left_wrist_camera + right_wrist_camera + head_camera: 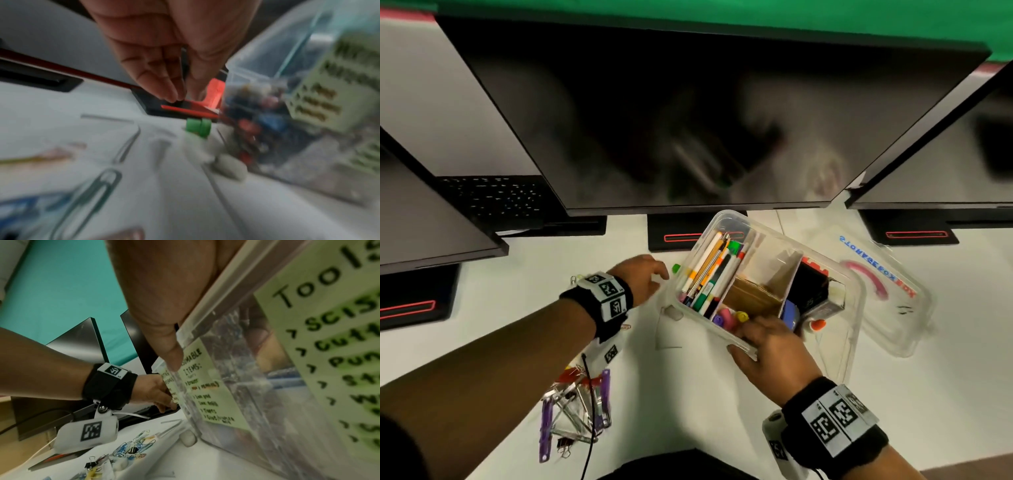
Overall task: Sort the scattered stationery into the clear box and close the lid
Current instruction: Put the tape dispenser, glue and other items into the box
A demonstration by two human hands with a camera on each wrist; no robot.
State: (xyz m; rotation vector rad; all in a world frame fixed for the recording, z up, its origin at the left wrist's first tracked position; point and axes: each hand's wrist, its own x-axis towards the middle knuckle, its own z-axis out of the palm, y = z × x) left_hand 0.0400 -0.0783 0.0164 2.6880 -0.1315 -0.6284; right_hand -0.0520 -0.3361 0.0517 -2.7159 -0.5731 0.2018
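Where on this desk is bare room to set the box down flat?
Bare white desk lies between the clip pile and the right hand, and right of that wrist, below the lid. It is crowded left of the clear box, where the left hand reaches among clips and a green cap.

Colour on a white desk (pixel 722 411), as I see it from my remote station.

The clear box (pixel 852 298) carries pale green labels (pixel 216 386) lettered in black; its lid (pixel 893 301) shows blue lettering and a pink arc. A green cap (pixel 198 127) lies beside it. Purple clips (pixel 604 401) sit near me. Both wristbands (pixel 602 301) are black with black-and-white square markers; the backdrop (pixel 722 13) is green.
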